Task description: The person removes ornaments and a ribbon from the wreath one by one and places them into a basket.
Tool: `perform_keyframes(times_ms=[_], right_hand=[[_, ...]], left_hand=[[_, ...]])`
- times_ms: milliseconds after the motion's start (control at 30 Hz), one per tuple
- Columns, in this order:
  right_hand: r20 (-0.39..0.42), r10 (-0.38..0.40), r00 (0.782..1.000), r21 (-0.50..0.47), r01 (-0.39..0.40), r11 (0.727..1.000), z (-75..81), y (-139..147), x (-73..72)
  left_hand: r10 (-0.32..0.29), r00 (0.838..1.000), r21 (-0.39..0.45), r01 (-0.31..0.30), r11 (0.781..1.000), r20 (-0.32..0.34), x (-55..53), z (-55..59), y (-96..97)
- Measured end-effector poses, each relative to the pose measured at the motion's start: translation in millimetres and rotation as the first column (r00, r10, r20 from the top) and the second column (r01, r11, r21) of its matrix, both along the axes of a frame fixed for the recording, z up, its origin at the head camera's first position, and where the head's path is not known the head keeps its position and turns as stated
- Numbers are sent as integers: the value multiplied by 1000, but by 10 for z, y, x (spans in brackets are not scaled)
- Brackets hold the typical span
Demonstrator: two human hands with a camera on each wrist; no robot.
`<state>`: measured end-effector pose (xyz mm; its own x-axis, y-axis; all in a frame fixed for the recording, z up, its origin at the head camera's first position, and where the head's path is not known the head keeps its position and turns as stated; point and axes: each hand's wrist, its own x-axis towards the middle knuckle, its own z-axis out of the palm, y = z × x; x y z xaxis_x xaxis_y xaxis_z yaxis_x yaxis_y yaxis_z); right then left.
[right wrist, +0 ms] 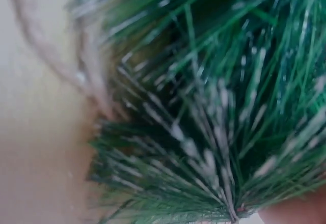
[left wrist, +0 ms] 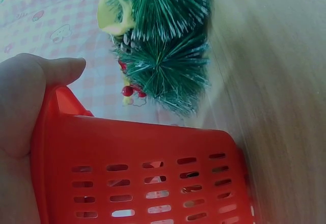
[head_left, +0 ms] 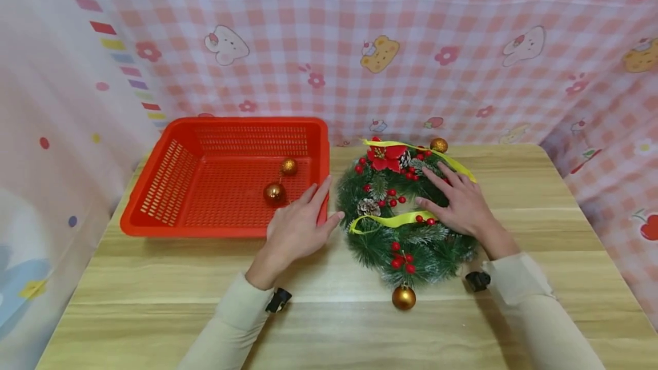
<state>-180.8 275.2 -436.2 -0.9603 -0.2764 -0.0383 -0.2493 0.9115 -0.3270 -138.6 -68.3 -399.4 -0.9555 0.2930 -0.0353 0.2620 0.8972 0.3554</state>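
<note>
My left hand [head_left: 303,224] lies over the near right corner of a red plastic basket [head_left: 226,233], fingers straight along its rim and thumb held out to the side. The left wrist view shows the thumb stretched above the basket's slotted wall [left wrist: 137,137]. My right hand [head_left: 462,201] rests on the right side of a green wreath [head_left: 426,256], fingers spread and thumb toward the centre opening. The wreath carries a red flower [head_left: 386,157], red berries, pinecones [head_left: 368,206] and yellow ribbon [head_left: 393,221]. Pine needles [right wrist: 204,107] fill most of the right wrist view.
Two gold ball ornaments, a larger one [head_left: 275,193] and a smaller one [head_left: 289,166], lie inside the basket. Another gold ball [head_left: 404,297] is at the wreath's near edge, and one [head_left: 439,145] at its far edge. A patterned curtain [head_left: 334,44] backs the wooden table [head_left: 349,341].
</note>
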Motion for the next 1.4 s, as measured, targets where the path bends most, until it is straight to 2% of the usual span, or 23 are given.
perform_keyframes(times_ms=[133,267,467,633,800,967,1033,1100,1167,1233,1267,1333,1367,1400], right_hand=[[-6,-68,998,-2,68,998,-15,-53,37],[-26,-162,986,-2,162,987,-29,-120,74],[4,-310,951,12,310,951,-25,-230,114],[-4,-392,920,2,392,920,-38,-282,129],[-19,-429,903,-15,429,903,-46,-319,126],[-23,-415,909,-33,415,909,-51,-320,122],[-27,-407,913,-41,406,913,-59,-313,126],[-31,-402,915,-48,400,915,-63,-312,132],[-35,-400,916,-53,398,916,-68,-306,134],[-38,-401,915,-57,398,915,-65,-303,136],[-39,-401,915,-59,399,915,-60,-303,138],[-41,-402,915,-60,399,915,-55,-297,137],[-42,-401,915,-58,398,915,-51,-295,137],[-42,-400,915,-59,398,916,-50,-294,137]], left_hand=[[3,1000,5,-3,1000,3,1,-4,-3],[5,1000,14,-5,1000,9,-9,-3,0],[7,1000,15,-8,1000,27,-9,3,0],[2,1000,9,-2,1000,25,-12,-6,2],[-3,1000,14,3,1000,29,-15,10,3],[-6,1000,44,5,999,30,-10,41,-7],[-14,1000,66,15,998,-15,4,56,-3],[-37,994,119,49,992,-101,31,75,16],[-75,977,212,118,970,-201,72,100,58],[-119,957,322,204,925,-266,131,129,121],[-144,952,383,244,891,-271,164,142,157],[-193,953,495,286,821,-232,230,159,233],[-211,959,541,281,793,-190,261,157,269],[-224,963,571,267,776,-147,288,149,301]])
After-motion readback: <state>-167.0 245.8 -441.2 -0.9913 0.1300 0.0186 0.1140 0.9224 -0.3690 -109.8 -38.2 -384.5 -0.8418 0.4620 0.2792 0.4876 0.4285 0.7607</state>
